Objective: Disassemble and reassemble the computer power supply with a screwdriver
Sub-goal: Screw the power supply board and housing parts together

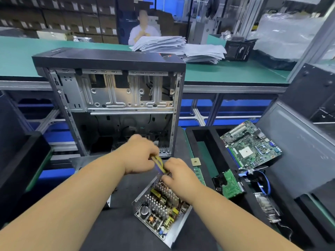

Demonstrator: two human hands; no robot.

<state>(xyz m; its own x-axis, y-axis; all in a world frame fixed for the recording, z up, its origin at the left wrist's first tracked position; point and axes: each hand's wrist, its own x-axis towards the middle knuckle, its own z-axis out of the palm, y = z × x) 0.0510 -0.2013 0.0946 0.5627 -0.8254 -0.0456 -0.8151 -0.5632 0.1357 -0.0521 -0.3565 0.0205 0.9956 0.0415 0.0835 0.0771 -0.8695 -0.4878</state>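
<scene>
Power supply (161,209) lies uncovered at lower centre on the dark table (190,230); left hand (139,154) and right hand (178,173) both pinch its blurred yellow cable bundle (159,164), fingertips hidden.

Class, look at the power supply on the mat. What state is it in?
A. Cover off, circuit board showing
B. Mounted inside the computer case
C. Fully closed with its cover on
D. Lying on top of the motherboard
A: the power supply lies on the mat with heat sinks and capacitors exposed, in front of the case.
</scene>
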